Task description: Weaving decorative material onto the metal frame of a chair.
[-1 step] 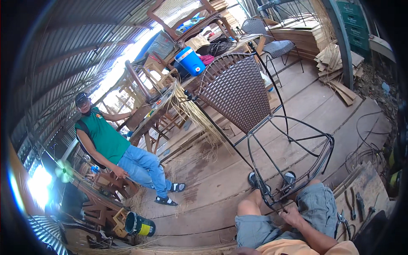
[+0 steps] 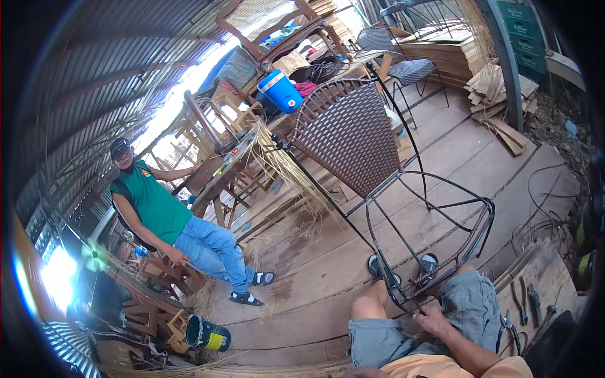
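A chair with a woven brown backrest and a black metal frame stands in front of me. Its seat frame is mostly bare, with strand wound along part of the rim. The near end of that frame sits between my knees. There my right hand is closed, its fingers at the frame's near corner; what they pinch is too small to make out. My left hand does not show; only a bit of skin, perhaps my left arm, appears at the lower edge.
On a board at my right lie pliers and other hand tools. A person in a green top stands at the left by a cluttered workbench. A dark bucket is near the lower left. Wood strips lie far right.
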Demonstrator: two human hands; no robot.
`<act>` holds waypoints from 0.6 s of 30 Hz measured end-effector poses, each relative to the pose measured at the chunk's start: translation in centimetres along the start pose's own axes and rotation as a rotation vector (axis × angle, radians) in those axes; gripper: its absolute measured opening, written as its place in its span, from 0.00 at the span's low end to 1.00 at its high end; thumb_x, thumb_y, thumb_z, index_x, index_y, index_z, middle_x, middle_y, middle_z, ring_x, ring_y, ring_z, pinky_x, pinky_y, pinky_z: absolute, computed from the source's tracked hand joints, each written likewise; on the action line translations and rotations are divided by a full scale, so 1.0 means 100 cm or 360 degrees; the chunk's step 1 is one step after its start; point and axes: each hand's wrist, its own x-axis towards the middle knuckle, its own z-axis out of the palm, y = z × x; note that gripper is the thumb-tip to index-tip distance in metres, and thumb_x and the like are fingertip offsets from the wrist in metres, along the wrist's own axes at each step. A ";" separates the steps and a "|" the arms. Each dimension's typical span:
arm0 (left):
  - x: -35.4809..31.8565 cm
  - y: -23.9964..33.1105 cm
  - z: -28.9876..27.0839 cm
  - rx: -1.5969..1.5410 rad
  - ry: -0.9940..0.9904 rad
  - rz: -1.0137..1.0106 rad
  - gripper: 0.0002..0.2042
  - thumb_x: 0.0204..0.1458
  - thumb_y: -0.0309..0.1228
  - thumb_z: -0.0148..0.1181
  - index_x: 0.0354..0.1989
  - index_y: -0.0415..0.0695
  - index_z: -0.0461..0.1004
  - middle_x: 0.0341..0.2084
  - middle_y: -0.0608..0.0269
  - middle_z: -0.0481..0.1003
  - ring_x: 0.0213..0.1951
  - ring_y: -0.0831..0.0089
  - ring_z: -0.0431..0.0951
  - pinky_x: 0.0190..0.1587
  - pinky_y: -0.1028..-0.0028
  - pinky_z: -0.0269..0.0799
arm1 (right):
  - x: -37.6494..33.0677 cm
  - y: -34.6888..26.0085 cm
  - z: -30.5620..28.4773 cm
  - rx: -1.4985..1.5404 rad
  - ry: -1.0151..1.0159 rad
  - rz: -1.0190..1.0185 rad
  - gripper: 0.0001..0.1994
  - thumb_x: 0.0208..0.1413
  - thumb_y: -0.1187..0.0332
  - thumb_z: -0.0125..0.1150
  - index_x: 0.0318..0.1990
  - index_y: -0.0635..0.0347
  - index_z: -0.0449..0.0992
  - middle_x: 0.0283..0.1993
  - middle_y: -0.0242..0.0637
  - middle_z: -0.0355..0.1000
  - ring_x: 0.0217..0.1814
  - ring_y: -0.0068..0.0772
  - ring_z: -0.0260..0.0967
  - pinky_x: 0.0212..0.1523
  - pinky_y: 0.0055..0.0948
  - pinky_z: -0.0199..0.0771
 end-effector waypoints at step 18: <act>0.003 -0.013 -0.034 -0.0163 -0.0071 0.0157 0.10 0.54 0.42 0.52 0.38 0.51 0.71 0.33 0.60 0.68 0.33 0.56 0.71 0.41 0.54 0.66 | -0.011 -0.016 -0.005 -0.0008 0.0009 0.0021 0.15 0.47 0.61 0.57 0.31 0.68 0.74 0.27 0.50 0.73 0.31 0.42 0.72 0.35 0.37 0.69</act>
